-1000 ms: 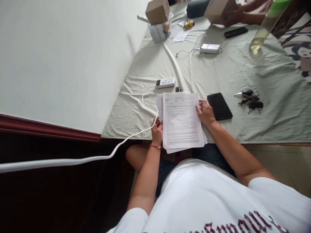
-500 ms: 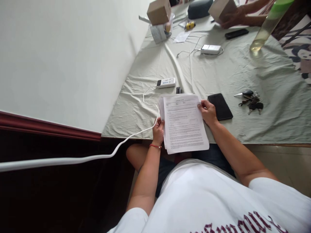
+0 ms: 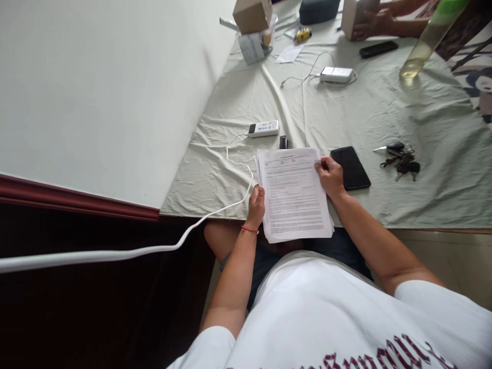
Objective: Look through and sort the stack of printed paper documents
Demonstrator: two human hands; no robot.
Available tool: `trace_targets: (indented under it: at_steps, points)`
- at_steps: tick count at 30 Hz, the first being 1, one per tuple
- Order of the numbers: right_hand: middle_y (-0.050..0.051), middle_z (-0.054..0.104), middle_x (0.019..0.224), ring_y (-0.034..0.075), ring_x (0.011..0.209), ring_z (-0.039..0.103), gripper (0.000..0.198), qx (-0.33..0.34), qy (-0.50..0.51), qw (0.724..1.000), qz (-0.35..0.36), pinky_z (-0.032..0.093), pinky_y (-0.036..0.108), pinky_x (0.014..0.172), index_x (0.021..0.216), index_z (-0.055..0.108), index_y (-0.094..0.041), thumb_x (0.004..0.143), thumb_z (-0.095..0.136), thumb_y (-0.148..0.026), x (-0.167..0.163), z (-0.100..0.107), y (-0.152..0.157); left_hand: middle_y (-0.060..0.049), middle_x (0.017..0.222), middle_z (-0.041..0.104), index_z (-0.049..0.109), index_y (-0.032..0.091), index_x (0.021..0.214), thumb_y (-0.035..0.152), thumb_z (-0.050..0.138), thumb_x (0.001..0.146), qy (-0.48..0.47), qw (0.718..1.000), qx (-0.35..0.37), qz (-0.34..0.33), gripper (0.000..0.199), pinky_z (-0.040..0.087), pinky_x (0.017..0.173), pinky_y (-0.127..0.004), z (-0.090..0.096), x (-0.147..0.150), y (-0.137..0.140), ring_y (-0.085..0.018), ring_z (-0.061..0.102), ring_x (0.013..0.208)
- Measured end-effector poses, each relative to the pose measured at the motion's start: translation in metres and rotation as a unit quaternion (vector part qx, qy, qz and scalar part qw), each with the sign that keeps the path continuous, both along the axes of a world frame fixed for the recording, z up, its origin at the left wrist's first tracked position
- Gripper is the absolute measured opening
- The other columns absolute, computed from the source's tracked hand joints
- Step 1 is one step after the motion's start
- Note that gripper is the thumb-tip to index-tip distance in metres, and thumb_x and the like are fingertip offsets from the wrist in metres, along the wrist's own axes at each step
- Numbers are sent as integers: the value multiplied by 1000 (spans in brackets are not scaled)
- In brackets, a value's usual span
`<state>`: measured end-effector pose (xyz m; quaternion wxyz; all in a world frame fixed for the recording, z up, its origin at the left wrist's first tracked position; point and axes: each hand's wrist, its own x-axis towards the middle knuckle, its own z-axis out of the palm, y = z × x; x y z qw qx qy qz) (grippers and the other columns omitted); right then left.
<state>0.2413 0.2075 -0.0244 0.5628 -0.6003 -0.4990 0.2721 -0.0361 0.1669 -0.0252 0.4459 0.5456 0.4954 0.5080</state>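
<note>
A stack of printed paper sheets [image 3: 295, 200] is held upright-facing over the table's front edge, its text side toward me. My left hand [image 3: 255, 206] grips the stack's left side, the thumb at the edge; a red string bracelet is on that wrist. On the right side, my right hand [image 3: 330, 176] pinches the sheets near the upper corner. Just beyond that hand lies a black smartphone [image 3: 350, 167], screen up. A white cable [image 3: 215, 212] runs past the left hand to a white power bank [image 3: 263, 128]. Behind the stack's top edge sits a small black object [image 3: 283, 142].
A bunch of keys [image 3: 402, 160] lies at the right. Farther back are a white charger [image 3: 336, 75], a dark phone [image 3: 378, 49], a green-lidded bottle [image 3: 430, 41] and a cardboard box [image 3: 252, 16] on a tub. Another person's hand [image 3: 373, 24] holds a box [image 3: 353, 19].
The stack and my left hand have shifted slightly right, and the sheets' edges lie differently. At the back, the other person's box has turned more upright. The view has shifted a little.
</note>
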Motion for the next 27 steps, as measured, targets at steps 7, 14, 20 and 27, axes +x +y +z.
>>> trace_targets:
  at_steps: [7,14,20,27]
  points:
    - [9,69,98,25,84,60,31,3,-95,995,-20,52,44,84,109,65,-20,84,57,-35,-2,6,2,-9,117,76,71,22,114,43,76,91,-10,1000,-3,-13,31,53,109,-46,1,2,1,-29,69,118]
    - [17,62,144,40,134,50,48,80,-329,938,69,37,62,117,141,60,-18,100,44,-35,-24,68,28,-9,114,77,71,21,113,47,73,93,-35,999,-1,-35,34,55,106,-45,5,0,-3,-28,71,112]
    - [16,62,149,41,138,49,51,27,-408,885,224,40,66,114,144,61,-21,103,42,-46,-69,91,67,-7,100,78,70,21,109,55,71,93,-39,998,-3,-43,38,60,93,-42,1,-3,-3,-27,73,99]
    - [16,72,119,34,122,58,48,70,-423,854,294,49,54,106,118,72,-20,107,32,-44,-90,86,72,-9,107,77,69,21,110,53,72,92,-13,998,12,-53,37,58,90,-44,5,-3,-2,-29,72,102]
